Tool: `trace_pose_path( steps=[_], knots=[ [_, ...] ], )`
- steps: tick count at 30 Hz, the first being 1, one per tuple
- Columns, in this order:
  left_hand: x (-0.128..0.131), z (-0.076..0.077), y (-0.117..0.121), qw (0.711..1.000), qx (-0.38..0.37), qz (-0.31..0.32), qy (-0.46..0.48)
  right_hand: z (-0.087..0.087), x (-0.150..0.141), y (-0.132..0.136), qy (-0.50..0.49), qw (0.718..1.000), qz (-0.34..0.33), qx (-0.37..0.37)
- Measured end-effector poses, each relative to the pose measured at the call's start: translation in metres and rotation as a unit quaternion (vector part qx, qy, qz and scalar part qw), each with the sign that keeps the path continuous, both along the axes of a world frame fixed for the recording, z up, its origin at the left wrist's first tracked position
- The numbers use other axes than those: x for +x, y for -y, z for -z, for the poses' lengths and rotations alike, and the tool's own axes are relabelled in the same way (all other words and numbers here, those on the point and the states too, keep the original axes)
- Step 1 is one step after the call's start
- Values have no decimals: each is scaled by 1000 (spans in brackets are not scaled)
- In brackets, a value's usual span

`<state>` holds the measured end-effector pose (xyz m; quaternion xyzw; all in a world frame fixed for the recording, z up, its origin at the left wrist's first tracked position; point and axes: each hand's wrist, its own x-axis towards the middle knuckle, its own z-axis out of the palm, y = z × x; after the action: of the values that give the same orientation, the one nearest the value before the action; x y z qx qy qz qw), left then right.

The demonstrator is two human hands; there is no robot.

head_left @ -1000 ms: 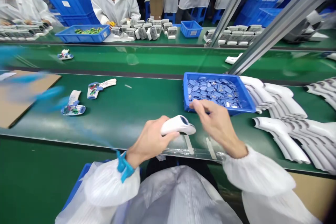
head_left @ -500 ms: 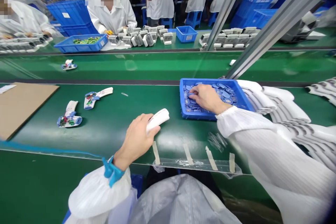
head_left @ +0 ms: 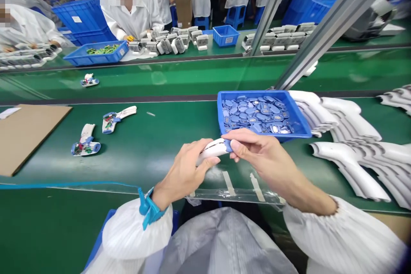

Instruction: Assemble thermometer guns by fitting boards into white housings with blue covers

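Observation:
My left hand (head_left: 188,165) is closed round a white curved plastic housing (head_left: 214,148), held above the green bench in front of me. A small blue plastic cap (head_left: 228,145) sits against the housing's right end, pinched by the thumb and fingers of my right hand (head_left: 261,154). Whether the cap is seated in the housing I cannot tell. Just behind my hands stands a blue tray (head_left: 219,113) of many similar blue plastic pieces (head_left: 253,113). A blue wrist strap (head_left: 148,209) circles my left wrist.
Two opened white housings with wires (head_left: 86,141) lie to the left, beside a brown board (head_left: 32,132). White shells (head_left: 353,165) are stacked at the right. A slanted metal post (head_left: 298,64) rises behind the tray. A co-worker (head_left: 133,13) sits across the conveyor (head_left: 180,75).
My right hand has come out of the blue tray with a blue cap and met the housing. My left hand has moved right with the housing. More white parts show on the conveyor behind the post.

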<state>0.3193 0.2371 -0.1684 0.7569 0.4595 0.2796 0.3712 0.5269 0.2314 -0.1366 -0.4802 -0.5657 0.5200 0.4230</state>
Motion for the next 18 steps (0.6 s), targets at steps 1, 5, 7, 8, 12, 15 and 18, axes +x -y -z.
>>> trace_pose_path(
  steps=[1, 5, 7, 8, 12, 15, 18],
  knots=[
    [0, 0, 0, 1000, 8, 6, -5, 2, 0, 2, 15, 1000, 3, 25],
    [5, 4, 4, 997, 60, 22, -30, 12, -3, 11, 159, 976, 11, 148],
    [11, 8, 6, 994, 99, 2, -46, 19, -7, 15, 228, 951, 32, 206],
    [14, 11, 7, 990, 125, -15, -57, 23, -9, 17, 251, 938, 50, 232],
    [22, 19, 13, 975, 198, -26, -96, 37, -3, 26, 297, 914, 86, 264],
    [26, 27, 18, 979, 185, -65, -55, 44, 8, 39, 327, 914, 66, 231],
    [36, 41, 18, 955, 186, -229, -29, 50, 13, 54, 352, 914, 29, 201]
  ],
)
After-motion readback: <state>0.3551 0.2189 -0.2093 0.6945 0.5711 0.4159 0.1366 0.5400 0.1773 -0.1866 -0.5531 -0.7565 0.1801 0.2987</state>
